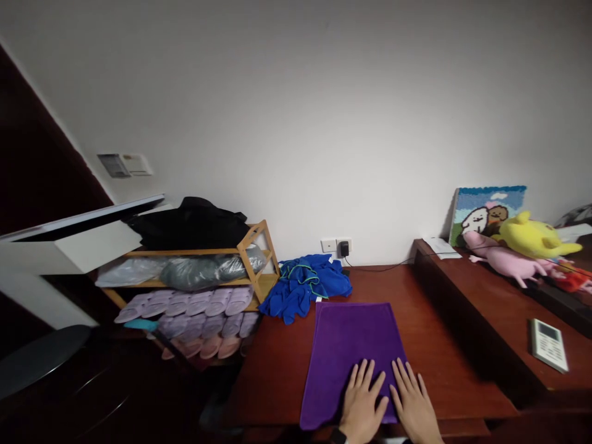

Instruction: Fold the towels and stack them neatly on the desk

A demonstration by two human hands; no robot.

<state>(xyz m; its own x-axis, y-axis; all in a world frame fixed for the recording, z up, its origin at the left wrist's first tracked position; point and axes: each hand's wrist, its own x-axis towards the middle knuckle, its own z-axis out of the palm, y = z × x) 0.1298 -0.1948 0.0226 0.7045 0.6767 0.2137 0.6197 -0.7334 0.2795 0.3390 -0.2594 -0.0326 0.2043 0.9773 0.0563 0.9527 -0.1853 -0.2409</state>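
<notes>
Our open left grip (363, 398) and open right grip (414, 394) lie flat, fingers spread, on a purple terry towel (354, 339), which stretches ahead of both grips on the reddish-brown wooden desk (282, 376). We judge it light and limp, easiest taken by its edges.

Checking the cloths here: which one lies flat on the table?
The purple towel, spread flat under the left hand and right hand; the blue cloth lies bunched in a heap.

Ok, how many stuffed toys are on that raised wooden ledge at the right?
2 clear ones: a yellow plush and a pink plush, lying at the back of the ledge; a red shape beyond may be a third.
</notes>
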